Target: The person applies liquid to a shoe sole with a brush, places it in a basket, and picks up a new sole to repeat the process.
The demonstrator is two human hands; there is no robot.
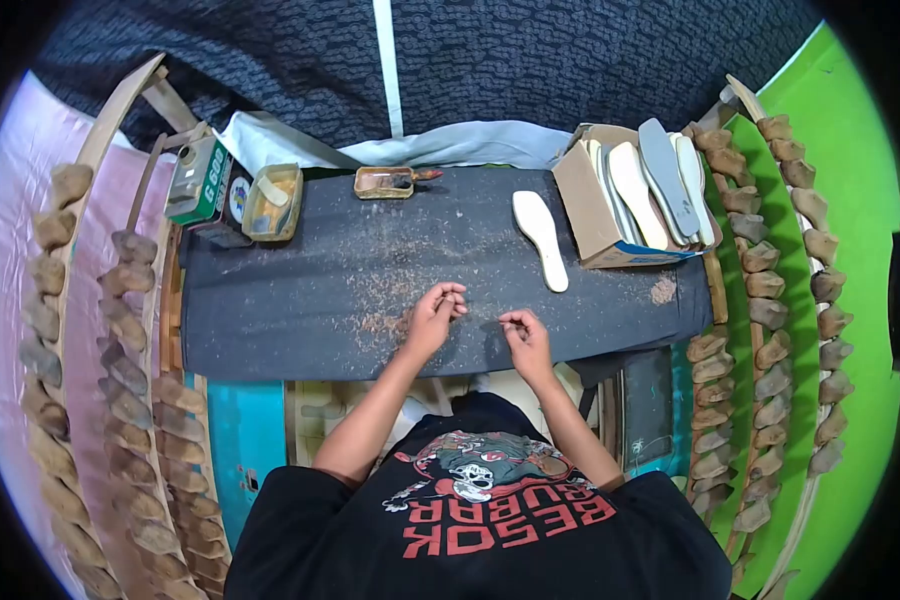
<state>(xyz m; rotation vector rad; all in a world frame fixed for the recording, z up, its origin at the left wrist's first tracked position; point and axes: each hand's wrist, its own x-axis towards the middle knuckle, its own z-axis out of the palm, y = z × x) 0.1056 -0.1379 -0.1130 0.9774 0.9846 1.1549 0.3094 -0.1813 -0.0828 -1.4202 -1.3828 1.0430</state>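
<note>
My left hand hovers over or rests on the dark cloth of the table, beside scattered brown crumbs. Its fingers are loosely curled and a little apart, and I see nothing in them. To its right is my right hand, near the table's front edge. Its fingertips are drawn together; whatever they hold, if anything, is too small to see. The hands do not touch each other. A white shoe insole lies flat on the cloth beyond my right hand, apart from it.
A cardboard box of upright insoles stands at the back right. At the back is a small tray with a brush. A metal can and yellowish tub stand back left. Racks of wooden shoe lasts flank the table.
</note>
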